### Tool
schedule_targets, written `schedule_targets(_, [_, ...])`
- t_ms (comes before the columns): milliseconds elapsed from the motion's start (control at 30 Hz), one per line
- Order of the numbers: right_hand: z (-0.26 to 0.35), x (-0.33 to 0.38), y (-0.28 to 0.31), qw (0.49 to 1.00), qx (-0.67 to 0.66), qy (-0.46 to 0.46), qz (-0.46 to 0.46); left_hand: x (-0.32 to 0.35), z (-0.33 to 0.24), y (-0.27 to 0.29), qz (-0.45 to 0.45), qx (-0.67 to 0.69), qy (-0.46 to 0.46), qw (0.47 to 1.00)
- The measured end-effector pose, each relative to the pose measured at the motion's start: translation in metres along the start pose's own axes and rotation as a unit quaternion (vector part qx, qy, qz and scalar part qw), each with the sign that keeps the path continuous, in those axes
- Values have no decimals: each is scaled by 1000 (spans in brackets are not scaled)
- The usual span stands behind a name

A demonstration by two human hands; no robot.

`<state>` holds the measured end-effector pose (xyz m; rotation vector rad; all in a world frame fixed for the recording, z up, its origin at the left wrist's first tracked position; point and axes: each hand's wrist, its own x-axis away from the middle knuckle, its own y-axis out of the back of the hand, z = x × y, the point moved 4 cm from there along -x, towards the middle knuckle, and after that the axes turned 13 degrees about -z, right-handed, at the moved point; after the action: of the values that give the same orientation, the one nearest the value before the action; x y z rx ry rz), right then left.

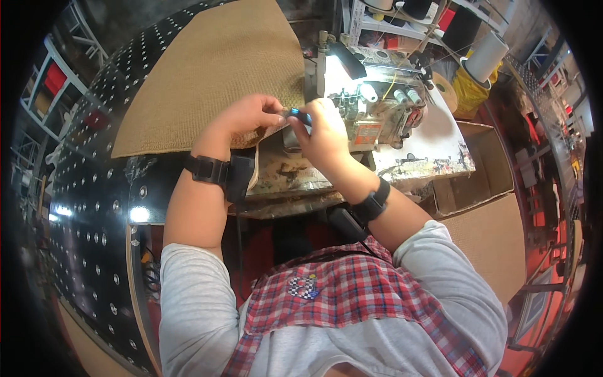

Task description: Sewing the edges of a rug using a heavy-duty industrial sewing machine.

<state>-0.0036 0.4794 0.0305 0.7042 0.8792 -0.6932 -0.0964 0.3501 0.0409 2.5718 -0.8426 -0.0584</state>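
Note:
In front of the sewing machine (377, 129), my two hands nearly meet. My right hand (323, 132) is closed around a small dark tool with a shiny blue part (300, 115); its exact kind is too small to tell. Thumb and fingers of my left hand (248, 119) are pinched together at the tool's tip, and what lies between them I cannot make out. A large tan woven mat (220, 69) spreads on the table behind my left hand, its near right corner partly hidden under that hand.
Metal studs dot the black table (94, 207) at left. Thread cones, including a grey cone (487, 56), stand at the upper right. An open cardboard box (480, 163) sits right of the machine's worn white worktop (433, 154), with a tan sheet (493, 245) below it.

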Motion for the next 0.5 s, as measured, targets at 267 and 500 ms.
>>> schedule_targets(267, [-18,48,74,989,11,-119,92,-1,3,21,-50,121,13,991])
schedule_targets(500, [-29,71,102,916,36,-294,270,10,19,36,-176,394,-10,902])
